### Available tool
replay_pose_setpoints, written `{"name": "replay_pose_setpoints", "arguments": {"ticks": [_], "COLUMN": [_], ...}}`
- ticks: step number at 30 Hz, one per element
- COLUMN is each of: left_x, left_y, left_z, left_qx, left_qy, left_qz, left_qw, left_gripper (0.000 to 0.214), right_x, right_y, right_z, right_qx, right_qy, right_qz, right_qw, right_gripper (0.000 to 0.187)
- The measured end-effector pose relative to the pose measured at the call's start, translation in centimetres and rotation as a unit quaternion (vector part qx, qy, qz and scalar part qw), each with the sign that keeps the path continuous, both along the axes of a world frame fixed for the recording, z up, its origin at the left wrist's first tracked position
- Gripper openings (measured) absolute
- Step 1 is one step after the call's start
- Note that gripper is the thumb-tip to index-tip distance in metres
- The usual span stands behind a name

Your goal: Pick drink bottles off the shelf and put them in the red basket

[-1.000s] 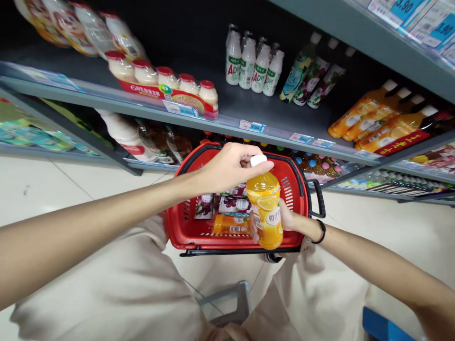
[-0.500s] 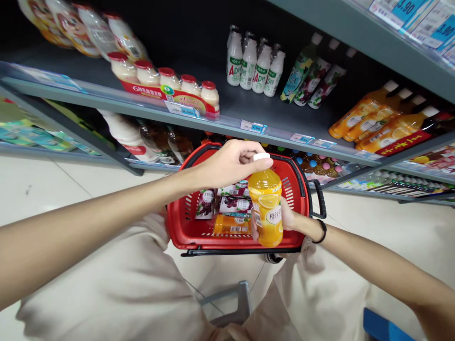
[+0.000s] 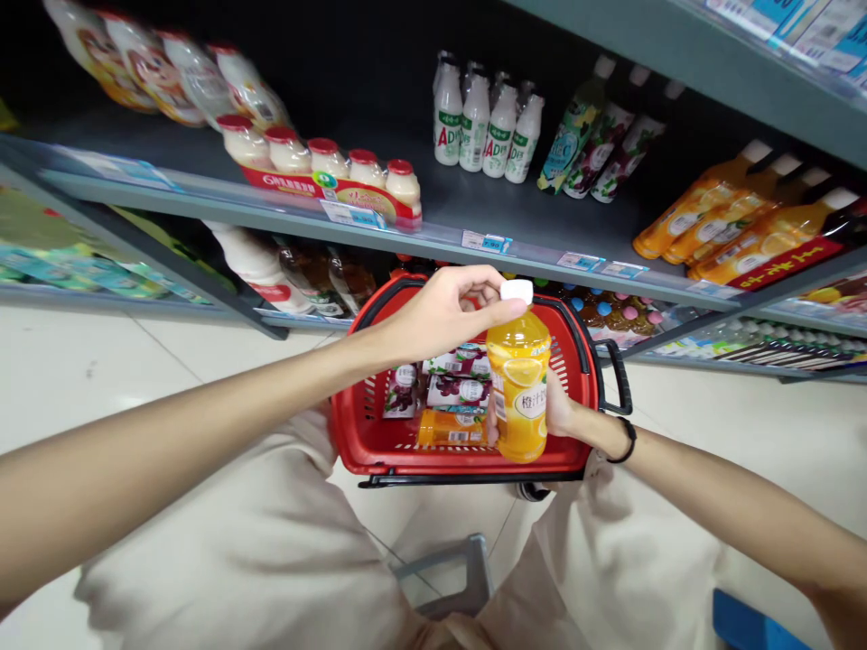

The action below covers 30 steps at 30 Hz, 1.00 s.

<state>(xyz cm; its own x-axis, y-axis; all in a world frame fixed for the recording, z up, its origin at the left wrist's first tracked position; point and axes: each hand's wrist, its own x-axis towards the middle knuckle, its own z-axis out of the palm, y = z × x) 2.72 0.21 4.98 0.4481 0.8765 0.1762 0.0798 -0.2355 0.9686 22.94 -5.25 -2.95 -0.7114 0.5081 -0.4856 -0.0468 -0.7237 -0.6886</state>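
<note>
An orange juice bottle (image 3: pixel 520 388) with a white cap is held over the red shopping basket (image 3: pixel 369 456), its label facing up at me. My right hand (image 3: pixel 556 411) grips the bottle from behind and below; most of its fingers are hidden. At the cap, my left hand (image 3: pixel 461 302) has its thumb and curled fingers closed against the white cap (image 3: pixel 517 292). Inside the basket lie grape-labelled drink bottles (image 3: pixel 459 392) and another orange juice bottle (image 3: pixel 451 428), partly covered by the held one.
Just beyond the basket runs a grey shelf (image 3: pixel 433 206) with white AD milk bottles (image 3: pixel 484 126), a red-capped yogurt drink pack (image 3: pixel 325 176) and several orange juice bottles (image 3: pixel 738 217). A grey stool (image 3: pixel 467 578) is between my legs. A blue object (image 3: pixel 751 623) lies lower right.
Basket, shelf and hands all appear a little further right, so the view has shifted. The bottle has tilted slightly, and both hands stay on it.
</note>
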Motion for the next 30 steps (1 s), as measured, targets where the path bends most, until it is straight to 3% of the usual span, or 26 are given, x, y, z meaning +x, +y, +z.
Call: {"name": "replay_pose_setpoints", "arguments": {"ticks": [5, 8, 13, 15, 17, 21, 27, 30], "left_x": [0.7, 1.8, 3.3, 3.5, 3.5, 3.8, 5.6, 7.6], "left_y": [-0.6, -0.9, -0.7, -0.5, -0.2, 0.1, -0.8, -1.2], "left_z": [-1.4, -2.7, -4.7, -5.0, -5.1, -5.6, -7.3, -8.3], "left_qx": [-0.048, -0.078, -0.154, -0.158, -0.147, -0.152, -0.297, -0.318], "left_qy": [0.031, 0.025, -0.041, -0.040, -0.020, 0.035, 0.094, 0.139], "left_qz": [-0.083, -0.089, -0.052, -0.045, -0.024, 0.010, 0.029, 0.034], "left_qw": [0.995, 0.993, 0.986, 0.986, 0.989, 0.988, 0.950, 0.937], "left_gripper": [0.053, 0.060, 0.054, 0.057, 0.060, 0.065, 0.062, 0.059], "right_x": [-0.3, -0.1, 0.9, 1.9, 3.3, 6.1, 8.4, 9.2], "right_y": [0.6, 1.1, 2.5, 3.4, 4.4, 5.2, 4.9, 4.8], "right_z": [0.6, 1.0, 0.4, 0.0, 0.0, 1.3, 3.1, 3.4], "right_qx": [0.048, 0.055, 0.052, 0.106, 0.203, 0.358, 0.431, 0.466], "right_qy": [-0.027, -0.064, -0.097, -0.148, -0.237, -0.394, -0.480, -0.508], "right_qz": [-0.135, -0.170, -0.123, -0.109, -0.096, -0.014, 0.067, 0.065], "right_qw": [0.989, 0.982, 0.986, 0.977, 0.945, 0.846, 0.761, 0.722], "right_gripper": [0.071, 0.075, 0.072, 0.064, 0.053, 0.031, 0.030, 0.032]}}
